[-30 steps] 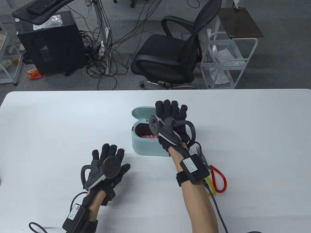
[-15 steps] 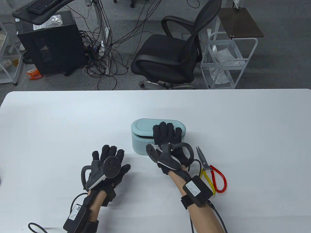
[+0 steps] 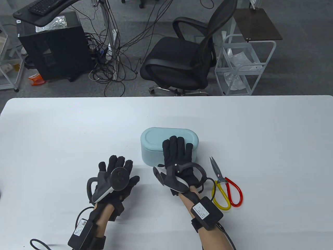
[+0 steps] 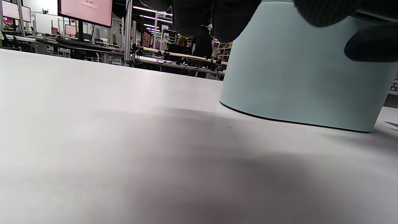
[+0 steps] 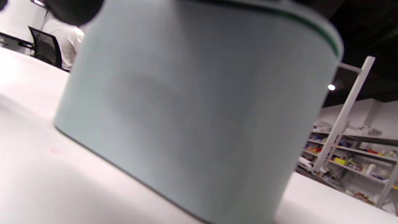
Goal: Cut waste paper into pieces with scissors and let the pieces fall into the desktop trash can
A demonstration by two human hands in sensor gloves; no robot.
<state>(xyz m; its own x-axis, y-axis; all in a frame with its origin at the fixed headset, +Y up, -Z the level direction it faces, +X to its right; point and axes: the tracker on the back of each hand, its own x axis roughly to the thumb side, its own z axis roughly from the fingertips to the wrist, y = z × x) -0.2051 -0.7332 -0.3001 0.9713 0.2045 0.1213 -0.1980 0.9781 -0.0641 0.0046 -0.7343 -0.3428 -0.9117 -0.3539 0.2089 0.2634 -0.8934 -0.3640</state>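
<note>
The pale green desktop trash can [image 3: 153,145] stands at the table's middle with its lid down. My right hand [image 3: 177,149] lies flat on the lid, fingers straight and pressing on its right half. The can's wall fills the right wrist view [image 5: 199,118] and shows at the right of the left wrist view [image 4: 304,81]. My left hand [image 3: 118,166] rests flat on the table to the can's left, fingers spread and holding nothing. The scissors [image 3: 223,186], with one red and one yellow handle loop, lie on the table right of my right wrist. No paper is visible.
The white table [image 3: 52,130] stretches wide on both sides. Beyond its far edge stand a black office chair [image 3: 182,62], a white wire rack [image 3: 244,65] and a black computer case [image 3: 52,44] with tangled cables.
The can's lid was up, showing pink scraps inside; my right hand swung it down and now presses it closed. The scissors came into full view. My left hand stayed still.
</note>
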